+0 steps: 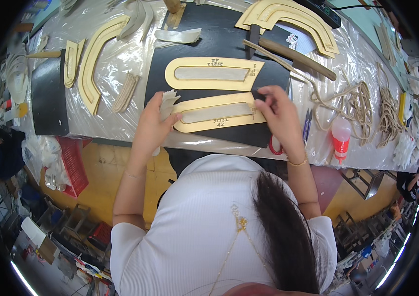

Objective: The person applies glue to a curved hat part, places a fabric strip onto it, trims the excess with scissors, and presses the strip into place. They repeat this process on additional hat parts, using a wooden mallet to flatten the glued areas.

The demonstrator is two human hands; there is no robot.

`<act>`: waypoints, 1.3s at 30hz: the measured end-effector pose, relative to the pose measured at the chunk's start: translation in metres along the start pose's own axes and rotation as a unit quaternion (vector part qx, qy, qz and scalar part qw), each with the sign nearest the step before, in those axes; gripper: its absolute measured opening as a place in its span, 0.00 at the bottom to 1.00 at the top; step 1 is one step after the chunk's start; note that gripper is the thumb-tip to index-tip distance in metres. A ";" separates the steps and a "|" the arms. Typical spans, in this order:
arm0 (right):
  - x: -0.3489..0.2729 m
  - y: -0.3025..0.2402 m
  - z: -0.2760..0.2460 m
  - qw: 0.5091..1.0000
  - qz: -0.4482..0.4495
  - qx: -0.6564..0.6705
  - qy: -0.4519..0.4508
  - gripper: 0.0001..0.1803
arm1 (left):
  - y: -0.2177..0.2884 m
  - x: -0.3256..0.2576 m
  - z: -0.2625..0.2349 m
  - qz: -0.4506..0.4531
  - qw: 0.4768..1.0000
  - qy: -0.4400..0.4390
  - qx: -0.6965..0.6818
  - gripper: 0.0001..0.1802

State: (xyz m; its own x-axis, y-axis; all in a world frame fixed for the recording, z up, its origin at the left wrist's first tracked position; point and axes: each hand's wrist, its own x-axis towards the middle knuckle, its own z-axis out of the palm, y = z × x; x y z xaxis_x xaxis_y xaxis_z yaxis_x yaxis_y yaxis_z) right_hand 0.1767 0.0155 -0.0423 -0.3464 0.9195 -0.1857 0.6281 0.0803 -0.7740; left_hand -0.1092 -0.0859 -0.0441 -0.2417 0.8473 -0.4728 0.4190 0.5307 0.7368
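My left hand (pixel 156 121) grips a small fan of white strips (pixel 169 102), and its thumb rests on the left end of a pale yellow template (pixel 214 124). That template is a long flat board with a rounded left end, a slot, and a whitish strip (pixel 214 113) showing in the slot. At its right end, my right hand (pixel 279 112) has its fingers curled and pinched together; what is between the fingertips is hidden. A second yellow template (pixel 170 74) of like shape lies just beyond. Both templates lie on a black board (pixel 152 74).
Curved templates (pixel 88 74) lie left and a stacked group (pixel 308 24) far right. Nearby are a wooden-handled hammer (pixel 313 66), rope coils (pixel 350 108), a bottle with red contents (pixel 341 140), a rope bundle (pixel 126 92) and white strips (pixel 177 36). Plastic covers the table (pixel 120 59).
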 end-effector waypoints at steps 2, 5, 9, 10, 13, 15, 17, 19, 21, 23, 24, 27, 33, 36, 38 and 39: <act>-0.002 0.002 -0.015 0.998 0.034 0.046 0.014 0.13 | -0.001 -0.002 -0.006 -0.053 0.995 -0.021 -0.079 0.20; -0.015 0.008 -0.046 0.994 0.044 0.063 0.076 0.12 | 0.002 -0.002 -0.012 -0.067 0.984 -0.008 -0.165 0.15; -0.051 0.027 -0.096 0.979 0.084 0.076 0.169 0.15 | 0.015 0.002 -0.022 -0.050 0.978 0.017 -0.202 0.14; -0.060 0.033 -0.107 0.971 0.089 0.073 0.207 0.15 | 0.019 0.004 -0.025 -0.037 0.982 0.019 -0.182 0.14; -0.090 0.048 -0.130 0.941 0.126 0.107 0.296 0.15 | 0.034 0.023 -0.035 0.025 0.996 0.006 -0.091 0.13; -0.102 0.058 -0.134 0.929 0.135 0.123 0.321 0.15 | 0.045 0.045 -0.046 0.059 0.997 -0.022 -0.037 0.13; -0.109 0.066 -0.132 0.921 0.150 0.114 0.342 0.14 | 0.058 0.069 -0.055 0.124 0.991 -0.044 -0.031 0.13; -0.112 0.071 -0.129 0.932 0.129 0.114 0.320 0.13 | 0.070 0.093 -0.062 0.173 0.983 -0.060 0.016 0.13; -0.113 0.073 -0.126 0.938 0.118 0.088 0.314 0.13 | 0.083 0.115 -0.066 0.214 0.969 -0.069 0.097 0.12; -0.114 0.073 -0.125 0.940 0.100 0.090 0.313 0.13 | 0.090 0.133 -0.065 0.232 0.958 -0.082 0.150 0.13; -0.113 0.072 -0.125 0.938 0.108 0.096 0.314 0.13 | 0.092 0.142 -0.063 0.245 0.950 -0.089 0.173 0.14; -0.114 0.069 -0.127 0.933 0.102 0.106 0.328 0.12 | 0.089 0.161 -0.054 0.262 0.926 -0.117 0.245 0.22; -0.154 0.096 -0.177 0.861 0.135 -0.043 0.489 0.14 | 0.069 0.162 -0.058 0.320 0.894 -0.010 0.312 0.30; -0.207 0.146 -0.208 0.716 0.093 0.016 0.692 0.16 | 0.075 0.162 -0.064 0.178 0.934 -0.057 0.306 0.27; -0.246 0.196 -0.222 0.529 0.142 0.131 0.826 0.16 | 0.079 0.161 -0.064 0.107 0.946 -0.081 0.296 0.26; -0.265 0.225 -0.219 0.473 0.148 0.121 0.860 0.16 | 0.080 0.160 -0.063 0.093 0.947 -0.088 0.293 0.25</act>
State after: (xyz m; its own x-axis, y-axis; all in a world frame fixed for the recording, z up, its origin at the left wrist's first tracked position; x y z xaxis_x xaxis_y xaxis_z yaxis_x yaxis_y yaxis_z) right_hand 0.5622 -0.1260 -0.0351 0.9421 -0.1545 0.2976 0.3006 -0.0047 -0.9538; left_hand -0.1692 0.0936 -0.0308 0.0127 0.8813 -0.4724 0.8665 0.2261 0.4451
